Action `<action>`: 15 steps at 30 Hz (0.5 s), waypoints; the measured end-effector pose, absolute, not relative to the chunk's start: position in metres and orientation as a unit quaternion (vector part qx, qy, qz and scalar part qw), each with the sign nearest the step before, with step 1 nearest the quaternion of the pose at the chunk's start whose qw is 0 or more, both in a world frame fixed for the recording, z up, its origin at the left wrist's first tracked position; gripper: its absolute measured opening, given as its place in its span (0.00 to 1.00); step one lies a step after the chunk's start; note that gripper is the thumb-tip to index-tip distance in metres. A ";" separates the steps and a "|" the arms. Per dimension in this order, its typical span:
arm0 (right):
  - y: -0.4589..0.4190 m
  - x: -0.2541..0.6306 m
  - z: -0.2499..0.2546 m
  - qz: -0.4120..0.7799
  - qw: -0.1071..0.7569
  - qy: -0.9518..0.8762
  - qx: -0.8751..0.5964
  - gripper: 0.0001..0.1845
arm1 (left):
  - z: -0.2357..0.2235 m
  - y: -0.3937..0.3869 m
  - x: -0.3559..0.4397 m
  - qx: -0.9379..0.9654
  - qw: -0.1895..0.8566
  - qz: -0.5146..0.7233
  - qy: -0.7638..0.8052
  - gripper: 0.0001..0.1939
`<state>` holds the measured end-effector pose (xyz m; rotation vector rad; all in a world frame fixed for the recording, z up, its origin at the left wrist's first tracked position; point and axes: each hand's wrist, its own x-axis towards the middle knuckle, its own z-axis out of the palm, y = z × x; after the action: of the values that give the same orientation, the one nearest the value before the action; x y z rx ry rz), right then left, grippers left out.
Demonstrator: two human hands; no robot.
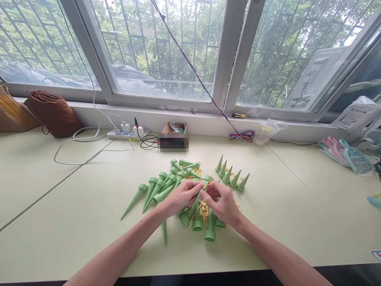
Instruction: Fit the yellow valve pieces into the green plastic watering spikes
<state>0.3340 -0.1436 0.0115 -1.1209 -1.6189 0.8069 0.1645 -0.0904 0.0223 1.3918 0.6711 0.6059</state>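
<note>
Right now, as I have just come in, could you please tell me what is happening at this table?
A person's left hand seems to pinch a green spike, and the right hand is close against it, beside a small yellow piece. Around them lie loose green spikes and more yellow pieces. To the right, five capped spikes stand in a row, points up.

Pixelated blocks obscure the front of a small brown cardboard box (174,139). The fingers of both bare hands, left (189,192) and right (222,201), hide part of a green plastic spike (195,206). The left edge crops a tan cardboard carton (14,115); small print on a clear plastic bag (355,114) is unreadable.
</note>
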 end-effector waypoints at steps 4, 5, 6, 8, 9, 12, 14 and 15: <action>-0.143 0.334 0.010 0.329 0.486 -0.666 -0.460 0.13 | 0.022 -0.090 0.164 0.621 0.674 0.267 0.297 0.25; -0.142 0.334 0.010 0.328 0.486 -0.667 -0.460 0.13 | 0.022 -0.090 0.164 0.622 0.674 0.266 0.297 0.24; -0.142 0.334 0.010 0.327 0.486 -0.667 -0.460 0.13 | 0.022 -0.090 0.164 0.622 0.674 0.265 0.297 0.24; -0.141 0.334 0.009 0.326 0.484 -0.669 -0.460 0.13 | 0.024 -0.090 0.164 0.624 0.673 0.263 0.297 0.24; -0.141 0.334 0.009 0.327 0.483 -0.670 -0.459 0.13 | 0.025 -0.091 0.164 0.625 0.672 0.263 0.296 0.24; -0.142 0.335 0.010 0.319 0.478 -0.676 -0.461 0.12 | 0.027 -0.090 0.164 0.627 0.668 0.266 0.299 0.23; -0.142 0.337 0.011 0.307 0.476 -0.682 -0.463 0.11 | 0.028 -0.089 0.164 0.612 0.667 0.287 0.313 0.21; -0.142 0.338 0.012 0.300 0.476 -0.684 -0.465 0.10 | 0.028 -0.087 0.164 0.597 0.667 0.308 0.322 0.20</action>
<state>0.3376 -0.1417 0.0120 -1.1369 -1.6710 0.7323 0.1640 -0.0874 0.0281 1.3459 0.7275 0.6939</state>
